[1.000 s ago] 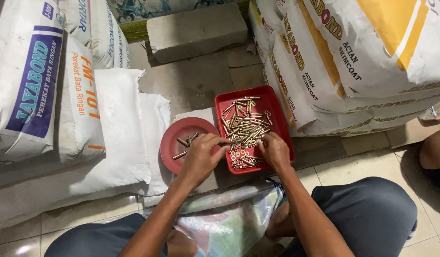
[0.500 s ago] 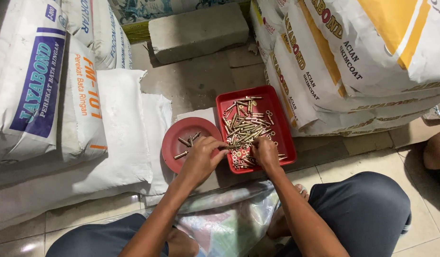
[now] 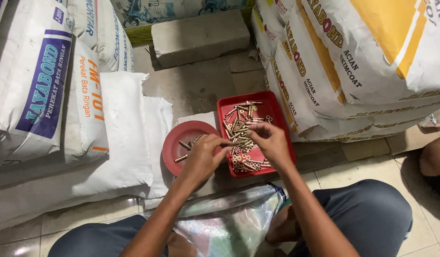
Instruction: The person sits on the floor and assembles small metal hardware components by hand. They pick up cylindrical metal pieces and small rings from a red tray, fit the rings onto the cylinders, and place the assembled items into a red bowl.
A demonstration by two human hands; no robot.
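A red rectangular tray on the floor holds a pile of brass bolts and nuts. To its left sits a round red plate with a few bolts on it. My left hand hovers over the plate's right edge, its fingertips pinching a brass bolt at the tray's left rim. Over the middle of the tray, my right hand has its fingers pinched on a small brass part. The fingertips of both hands nearly meet.
Stacked white cement sacks stand to the left and more sacks to the right. A grey concrete block lies behind. A clear plastic bag rests between my knees. Another person's limb shows at the right edge.
My right hand has lifted from the near end of the tray to its middle, toward my left hand. The left hand has stayed at the plate's edge.
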